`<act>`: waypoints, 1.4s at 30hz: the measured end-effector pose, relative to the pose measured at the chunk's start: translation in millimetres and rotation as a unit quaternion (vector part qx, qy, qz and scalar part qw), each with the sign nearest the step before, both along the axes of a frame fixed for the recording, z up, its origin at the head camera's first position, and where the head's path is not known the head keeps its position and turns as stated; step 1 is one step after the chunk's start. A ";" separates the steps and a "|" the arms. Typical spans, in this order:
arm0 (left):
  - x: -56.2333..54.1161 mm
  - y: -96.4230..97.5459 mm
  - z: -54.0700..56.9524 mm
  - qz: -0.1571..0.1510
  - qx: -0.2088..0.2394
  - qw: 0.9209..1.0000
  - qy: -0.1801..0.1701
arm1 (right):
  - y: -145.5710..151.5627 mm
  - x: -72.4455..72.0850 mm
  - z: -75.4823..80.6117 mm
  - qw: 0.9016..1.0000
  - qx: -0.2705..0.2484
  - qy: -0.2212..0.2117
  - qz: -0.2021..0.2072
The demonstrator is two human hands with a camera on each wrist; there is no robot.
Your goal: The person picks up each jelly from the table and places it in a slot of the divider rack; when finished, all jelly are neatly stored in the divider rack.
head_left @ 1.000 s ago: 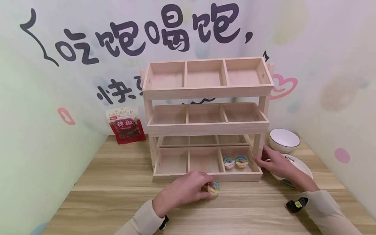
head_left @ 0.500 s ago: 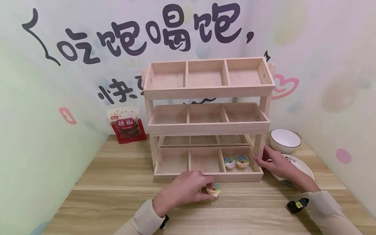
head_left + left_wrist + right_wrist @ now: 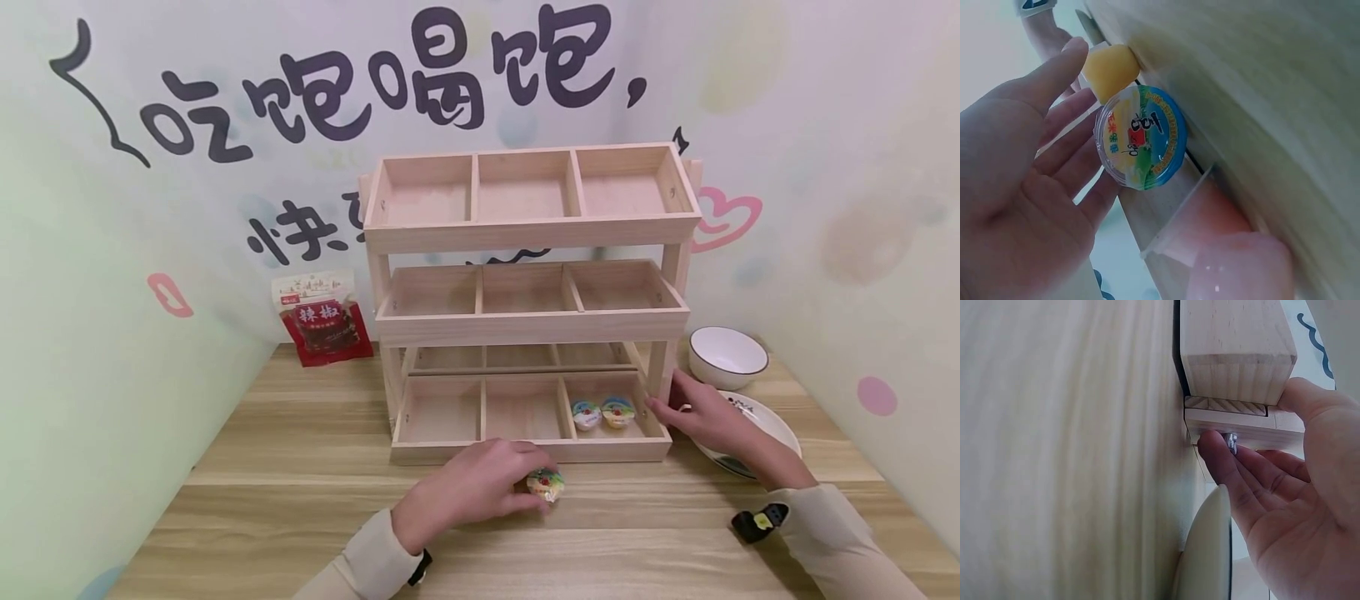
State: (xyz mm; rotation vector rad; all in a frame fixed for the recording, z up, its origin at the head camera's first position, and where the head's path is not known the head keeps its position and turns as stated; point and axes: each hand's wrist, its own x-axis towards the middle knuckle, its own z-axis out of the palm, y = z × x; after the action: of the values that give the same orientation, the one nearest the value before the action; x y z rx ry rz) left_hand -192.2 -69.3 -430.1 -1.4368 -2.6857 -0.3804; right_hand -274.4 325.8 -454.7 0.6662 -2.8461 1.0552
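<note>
In the head view my left hand (image 3: 483,483) is on the table before the rack, fingers loosely spread beside a small jelly cup (image 3: 546,484) with a printed lid. The left wrist view shows the lidded jelly cup (image 3: 1141,137) at the fingertips, not gripped. A yellow jelly cup (image 3: 1110,70) and pink ones (image 3: 1210,222) lie near it, mostly hidden by the hand in the head view. My right hand (image 3: 705,417) holds the right side of the wooden rack (image 3: 532,327), thumb and fingers on either side of the wood (image 3: 1235,422). Two jelly cups (image 3: 602,413) sit in the bottom tier's right compartment.
A red and white food pouch (image 3: 322,321) stands left of the rack. To the right are a white bowl (image 3: 727,358) and a plate (image 3: 772,429), partly behind my right forearm. A patterned cloth or wall hangs behind the table.
My left fingers have loosened from the jelly cup, and its lid now shows more fully, tipped toward the camera. My right hand keeps its place on the rack.
</note>
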 end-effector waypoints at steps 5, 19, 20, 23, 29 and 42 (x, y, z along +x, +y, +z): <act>1.6 0.6 0.6 -0.003 0.007 1.000 -0.011 | -0.2 0.6 0.9 1.000 -0.001 0.001 0.002; -0.6 4.4 14.5 0.003 0.044 0.999 -0.004 | 2.0 3.2 2.0 1.000 -0.001 0.002 -0.003; -1.1 4.7 16.0 0.005 0.048 0.999 -0.009 | 1.7 3.0 1.9 1.000 0.000 0.003 -0.003; -2.8 4.9 19.8 0.008 0.060 0.998 -0.021 | 0.3 2.6 2.6 1.000 0.002 0.002 -0.003; -10.6 5.6 28.1 0.013 0.068 0.997 -0.020 | -2.9 2.9 4.5 1.000 -0.002 0.006 0.000; -54.2 10.8 31.4 0.075 0.102 0.990 -0.068 | -0.5 1.1 1.6 1.000 -0.003 0.000 0.004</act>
State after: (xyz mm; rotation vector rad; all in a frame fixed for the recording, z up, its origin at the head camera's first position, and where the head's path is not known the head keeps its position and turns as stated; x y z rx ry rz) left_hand -246.4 -58.5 -398.6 -1.1842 -2.7398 -0.7423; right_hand -273.3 325.4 -453.1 0.6788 -2.8410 1.0659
